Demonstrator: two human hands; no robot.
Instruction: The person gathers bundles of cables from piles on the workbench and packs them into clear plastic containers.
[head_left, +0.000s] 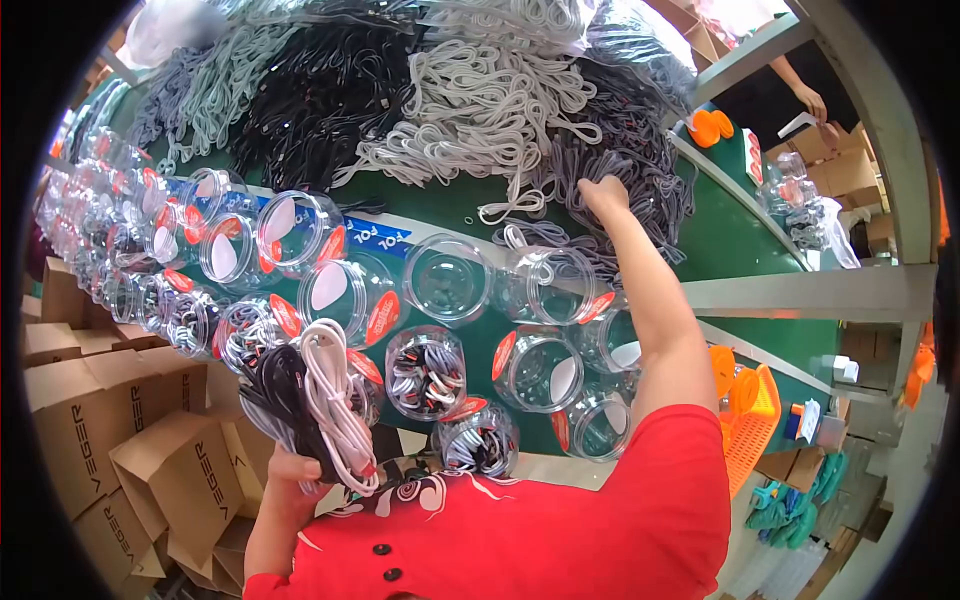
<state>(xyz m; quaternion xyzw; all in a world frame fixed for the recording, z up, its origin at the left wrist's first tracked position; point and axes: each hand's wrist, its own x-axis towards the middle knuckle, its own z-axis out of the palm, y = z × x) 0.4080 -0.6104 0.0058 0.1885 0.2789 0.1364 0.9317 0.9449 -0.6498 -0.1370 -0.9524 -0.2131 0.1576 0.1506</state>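
My left hand (292, 474) is wrapped round a bunch of bundled cables, black (283, 395) and white (335, 400), held upright near my chest. My right hand (605, 196) reaches to the pile of dark grey cables (640, 150), its fingers pressed together at the pile's near edge; grey cable lies at the fingertips. White cables (480, 100) and black cables (320, 95) are heaped to its left. Open clear jars (448, 280) stand between my arms. One jar with cables inside (426, 372) stands close to my left hand's bunch.
Many more jars (120, 225) line the bench to the left. Cardboard boxes (85, 440) are stacked at lower left. An orange basket (755, 430) is right of my right arm. A metal post (810, 293) crosses at right. A co-worker's hand (812, 101) shows at upper right.
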